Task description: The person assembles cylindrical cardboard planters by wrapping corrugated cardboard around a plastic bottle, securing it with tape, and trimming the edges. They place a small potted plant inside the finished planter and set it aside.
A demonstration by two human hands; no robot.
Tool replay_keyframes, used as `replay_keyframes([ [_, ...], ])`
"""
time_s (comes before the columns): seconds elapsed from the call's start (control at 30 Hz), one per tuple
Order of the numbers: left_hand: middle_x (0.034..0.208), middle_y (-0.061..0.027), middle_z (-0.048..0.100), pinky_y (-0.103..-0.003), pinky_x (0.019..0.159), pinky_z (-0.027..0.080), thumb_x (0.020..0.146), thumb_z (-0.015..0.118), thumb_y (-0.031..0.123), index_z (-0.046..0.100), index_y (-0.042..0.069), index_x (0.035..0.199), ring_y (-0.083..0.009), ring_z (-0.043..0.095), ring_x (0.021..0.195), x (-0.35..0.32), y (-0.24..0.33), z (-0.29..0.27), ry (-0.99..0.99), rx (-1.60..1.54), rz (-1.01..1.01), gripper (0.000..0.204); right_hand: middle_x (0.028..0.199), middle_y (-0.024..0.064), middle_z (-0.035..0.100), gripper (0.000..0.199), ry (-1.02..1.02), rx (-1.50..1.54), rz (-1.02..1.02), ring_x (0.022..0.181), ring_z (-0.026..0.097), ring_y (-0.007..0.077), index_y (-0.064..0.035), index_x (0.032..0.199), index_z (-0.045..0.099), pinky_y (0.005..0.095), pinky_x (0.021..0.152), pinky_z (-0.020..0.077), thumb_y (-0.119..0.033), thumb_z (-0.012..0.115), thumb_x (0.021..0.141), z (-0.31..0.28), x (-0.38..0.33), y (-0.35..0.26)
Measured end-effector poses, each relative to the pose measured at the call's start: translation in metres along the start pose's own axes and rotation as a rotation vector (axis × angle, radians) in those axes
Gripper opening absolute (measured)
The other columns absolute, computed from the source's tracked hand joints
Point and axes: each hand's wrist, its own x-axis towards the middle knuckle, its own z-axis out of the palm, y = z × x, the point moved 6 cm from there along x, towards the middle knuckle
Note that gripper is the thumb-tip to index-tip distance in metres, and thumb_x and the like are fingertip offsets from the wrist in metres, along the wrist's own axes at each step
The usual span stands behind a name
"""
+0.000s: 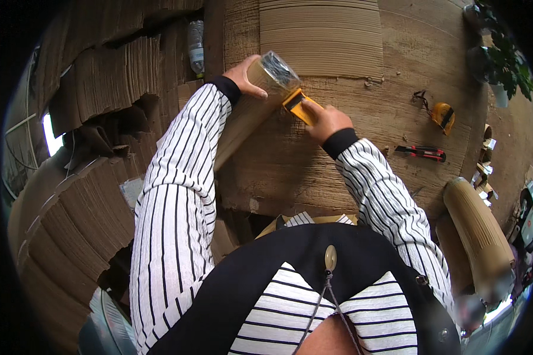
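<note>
A long roll of brown corrugated cardboard [247,121] slants up from beside my left sleeve, its far end wrapped in shiny clear film or tape [279,68]. My left hand [243,78] curls round the roll close to that end, with the thumb along its near side. In my right hand [328,123] is a yellow-and-black hand tool [301,107], gripped between thumb and fingers. The tool's tip reaches the wrapped end of the roll; its exact kind I cannot make out.
A flat cardboard sheet [321,38] lies at the back of the wooden table [290,171]. To the right are a yellow tape measure [443,117], a red-and-black utility knife [421,153], potted plants [506,65] and another cardboard roll [478,228]. Cardboard stacks [109,77] and a plastic bottle [196,47] stand left.
</note>
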Motion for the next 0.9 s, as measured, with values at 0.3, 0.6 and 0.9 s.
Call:
replay_keyframes([
  [0.3, 0.147, -0.0137, 0.039, -0.035, 0.109, 0.032, 0.063, 0.087, 0.027, 0.027, 0.004, 0.149, -0.0218, 0.036, 0.134, -0.063, 0.019, 0.228, -0.482, -0.547, -0.013, 0.107, 0.081, 0.0106, 0.055, 0.079, -0.014, 0.067, 0.018, 0.071, 0.061, 0.0311, -0.0240, 0.134, 0.054, 0.0404, 0.061, 0.0510, -0.013, 0.079, 0.060, -0.018, -0.239, 0.070],
  [0.6, 0.151, -0.0242, 0.024, -0.051, 0.112, 0.027, 0.074, 0.072, 0.033, 0.011, 0.006, 0.151, -0.0385, 0.029, 0.138, -0.139, 0.080, 0.174, 0.327, 0.514, -0.248, 0.103, 0.081, 0.0113, 0.054, 0.072, 0.154, 0.071, -0.186, 0.064, 0.061, 0.0315, -0.0282, 0.134, 0.053, 0.0422, 0.057, 0.0519, -0.020, 0.076, 0.066, -0.026, -0.152, -0.017],
  [0.9, 0.147, -0.0088, 0.024, -0.051, 0.105, 0.037, 0.058, 0.085, 0.049, 0.014, 0.021, 0.148, -0.0351, 0.033, 0.133, -0.131, 0.081, 0.181, 0.373, 0.401, -0.376, 0.118, 0.077, 0.0115, 0.056, 0.070, 0.061, 0.002, -0.207, 0.062, 0.062, 0.0295, -0.0261, 0.131, 0.056, 0.0402, 0.055, 0.0524, -0.019, 0.076, 0.065, -0.120, -0.216, -0.023],
])
